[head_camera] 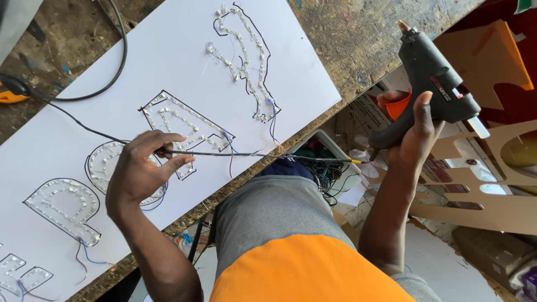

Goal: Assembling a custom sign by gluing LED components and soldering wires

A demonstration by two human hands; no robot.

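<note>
My left hand [140, 170] pinches a thin black wire [257, 155] above a white board [168, 67] that lies on a workbench. Letter outlines filled with small clear lights [179, 126] are fixed to the board, with thin red and blue leads trailing from them. The wire runs right, off the board edge, to a yellow tip near my right wrist. My right hand [411, 131] grips a black glue gun [430, 84] with an orange trigger, its nozzle pointing up, held off the bench to the right.
A black cable [114, 67] loops across the board's upper left to an orange and black tool [11, 92]. The worn wooden bench [358, 39] shows past the board. Cardboard cut-outs [492, 184] and a box of tangled wires [324, 162] lie on the floor at right.
</note>
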